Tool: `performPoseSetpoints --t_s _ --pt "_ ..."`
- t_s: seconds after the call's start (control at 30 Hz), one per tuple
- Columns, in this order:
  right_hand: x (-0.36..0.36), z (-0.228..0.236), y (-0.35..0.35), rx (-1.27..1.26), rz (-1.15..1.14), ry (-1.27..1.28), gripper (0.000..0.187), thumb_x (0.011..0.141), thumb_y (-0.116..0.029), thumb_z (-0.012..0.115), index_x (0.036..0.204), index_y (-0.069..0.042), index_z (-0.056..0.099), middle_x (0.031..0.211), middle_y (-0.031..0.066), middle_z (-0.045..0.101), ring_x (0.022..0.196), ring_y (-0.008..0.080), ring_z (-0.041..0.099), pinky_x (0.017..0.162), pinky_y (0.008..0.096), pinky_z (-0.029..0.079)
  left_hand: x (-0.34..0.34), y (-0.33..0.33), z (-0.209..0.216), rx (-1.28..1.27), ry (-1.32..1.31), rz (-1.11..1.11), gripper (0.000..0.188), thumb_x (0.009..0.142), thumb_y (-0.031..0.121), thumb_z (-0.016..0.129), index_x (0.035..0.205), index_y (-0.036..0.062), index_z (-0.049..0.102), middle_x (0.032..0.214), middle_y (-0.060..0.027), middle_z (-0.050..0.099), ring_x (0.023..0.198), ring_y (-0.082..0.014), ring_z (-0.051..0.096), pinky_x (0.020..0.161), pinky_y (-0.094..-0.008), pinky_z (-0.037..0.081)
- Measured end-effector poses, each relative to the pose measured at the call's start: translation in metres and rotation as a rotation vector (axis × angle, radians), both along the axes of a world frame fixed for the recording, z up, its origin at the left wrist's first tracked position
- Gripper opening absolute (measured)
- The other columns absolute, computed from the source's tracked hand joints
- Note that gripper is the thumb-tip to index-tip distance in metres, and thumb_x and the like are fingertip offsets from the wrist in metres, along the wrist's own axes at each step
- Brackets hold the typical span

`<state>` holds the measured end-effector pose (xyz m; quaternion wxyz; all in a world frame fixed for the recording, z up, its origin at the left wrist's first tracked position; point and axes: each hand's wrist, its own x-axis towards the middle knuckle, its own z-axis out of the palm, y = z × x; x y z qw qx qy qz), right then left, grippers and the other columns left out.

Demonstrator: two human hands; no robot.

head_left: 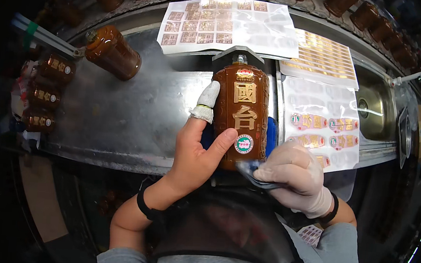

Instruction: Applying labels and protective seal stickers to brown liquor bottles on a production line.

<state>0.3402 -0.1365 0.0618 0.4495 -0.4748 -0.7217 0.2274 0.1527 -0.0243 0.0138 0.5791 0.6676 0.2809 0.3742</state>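
A brown bottle (243,92) with raised gold characters lies in front of me, its neck pointing away. A round green-and-white sticker (243,144) sits low on its face. My left hand (197,140) holds the bottle from the left, thumb pressed on its front beside the sticker. A white fabric sleeve (207,101) covers one of its fingers, which runs along the bottle's side. At the bottle's lower right, my right hand (294,176), in a white glove, is closed on a dark bluish, folded, cloth-like piece (255,173). That piece is at the bottle's lower edge; its contact is unclear. Blue material (271,137) shows beneath the bottle.
Sticker sheets (323,104) lie to the right; another label sheet (200,23) is behind the bottle. A brown bottle (113,53) rests at the left of the metal bench (97,106), with several more (43,95) beyond. A sink (373,108) is at the right. Bottles line the far edge.
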Motion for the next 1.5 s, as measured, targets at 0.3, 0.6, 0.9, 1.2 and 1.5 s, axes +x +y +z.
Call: performPoseSetpoints --t_s 0.3,0.6,0.9,1.2,1.5 --pt "0.008 -0.018 0.019 -0.330 -0.568 0.652 0.017 0.087 -0.005 0.072 0.101 -0.001 0.062 0.089 0.0017 0.066 0.082 0.0055 0.060 0.073 0.0216 0.050 -0.005 0.027 0.013 0.692 0.389 -0.087 0.043 0.093 0.036 0.062 0.129 0.0137 0.067 0.157 -0.0293 0.026 0.144 -0.0466 0.026 0.112 -0.0659 0.009" --pt "0.017 -0.022 0.013 -0.320 -0.577 0.707 0.020 0.086 -0.001 0.071 0.103 0.000 0.061 0.091 0.0030 0.066 0.082 0.0064 0.060 0.073 0.0212 0.050 -0.012 0.021 0.043 1.055 0.637 -0.323 0.036 0.097 0.048 0.051 0.117 0.0279 0.073 0.152 -0.0127 0.046 0.146 -0.0470 0.024 0.112 -0.0680 0.001" --pt "0.007 -0.026 0.004 -0.352 -0.549 0.629 0.018 0.084 -0.004 0.073 0.100 0.000 0.064 0.092 0.0034 0.067 0.084 0.0079 0.061 0.076 0.0231 0.050 -0.030 0.038 0.000 0.904 0.566 -0.182 0.060 0.099 0.061 0.038 0.120 0.0157 0.072 0.160 -0.0214 0.027 0.148 -0.0463 0.019 0.113 -0.0656 -0.002" --pt "0.003 -0.018 0.013 -0.157 -0.584 0.440 0.018 0.082 0.005 0.073 0.097 -0.002 0.065 0.087 0.0028 0.065 0.083 0.0095 0.063 0.074 0.0246 0.050 -0.024 0.027 -0.001 0.917 0.523 -0.243 0.053 0.100 0.056 0.040 0.120 0.0192 0.073 0.160 -0.0189 0.029 0.147 -0.0489 0.015 0.111 -0.0691 -0.003" --pt "0.000 0.011 0.015 0.135 0.097 -0.201 0.028 0.063 -0.002 0.075 0.090 -0.005 0.070 0.087 0.0065 0.065 0.081 0.0278 0.064 0.072 0.0399 0.050 -0.052 0.030 0.031 0.554 0.063 -0.052 0.028 0.092 0.023 0.060 0.104 0.0047 0.076 0.128 -0.0260 0.060 0.122 -0.0436 0.054 0.103 -0.0553 0.034"
